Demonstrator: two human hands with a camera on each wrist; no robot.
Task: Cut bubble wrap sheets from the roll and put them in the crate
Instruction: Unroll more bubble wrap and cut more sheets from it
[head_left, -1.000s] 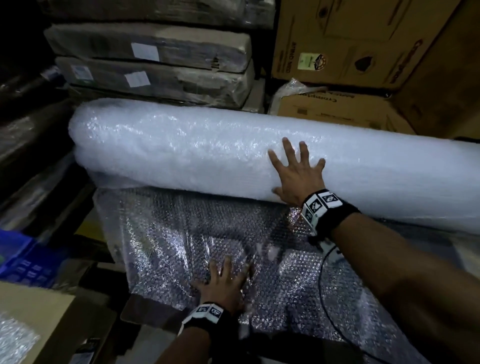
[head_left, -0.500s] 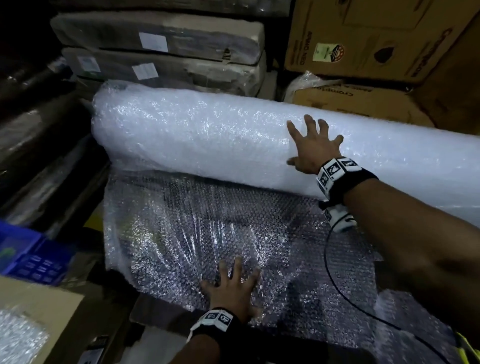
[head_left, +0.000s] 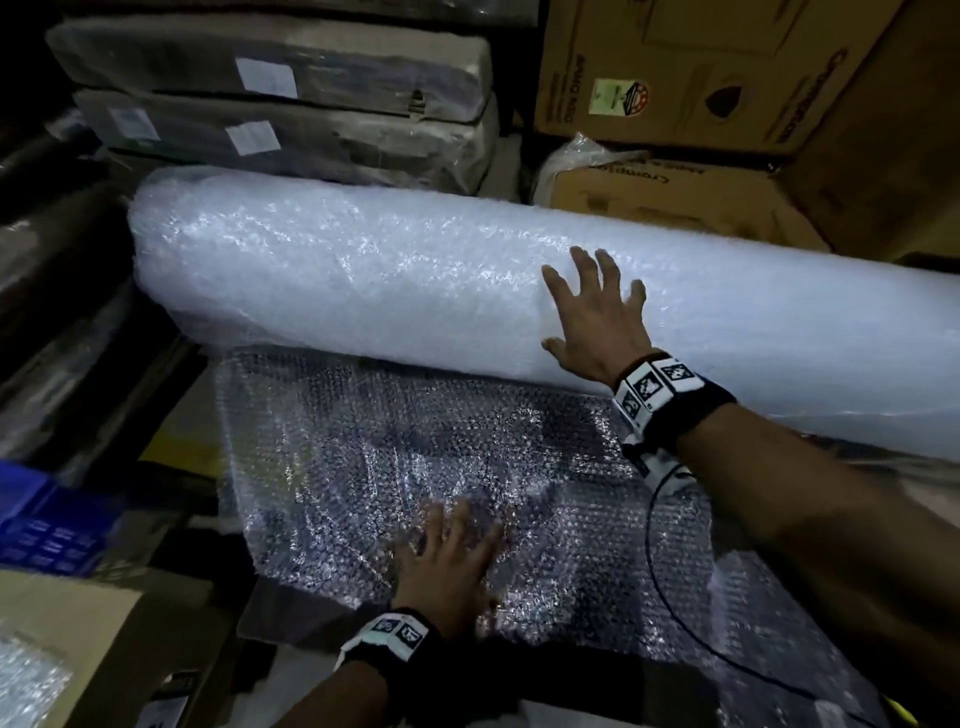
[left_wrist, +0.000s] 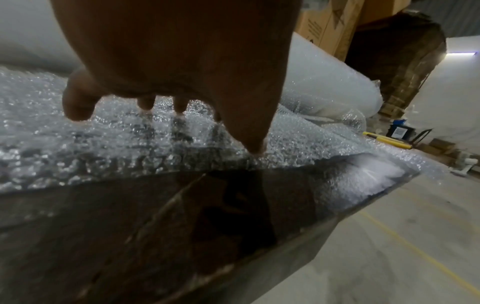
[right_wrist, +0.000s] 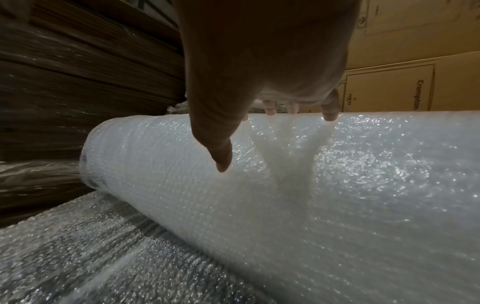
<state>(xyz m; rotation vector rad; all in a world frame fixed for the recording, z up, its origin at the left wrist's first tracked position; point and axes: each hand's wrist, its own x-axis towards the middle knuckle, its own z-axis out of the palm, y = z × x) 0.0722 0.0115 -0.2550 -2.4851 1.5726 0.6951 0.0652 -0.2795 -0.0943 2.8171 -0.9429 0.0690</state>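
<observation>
Left hand, fingers spread flat, pressing the unrolled bubble wrap sheet near its front edge on the worktop. Beyond, right hand, open with fingers splayed, palm against the roll (gripping nothing). Blue crate at left, contents not discernible. Behind the roll, stacked cardboard boxes and wrapped packages, all closed
</observation>
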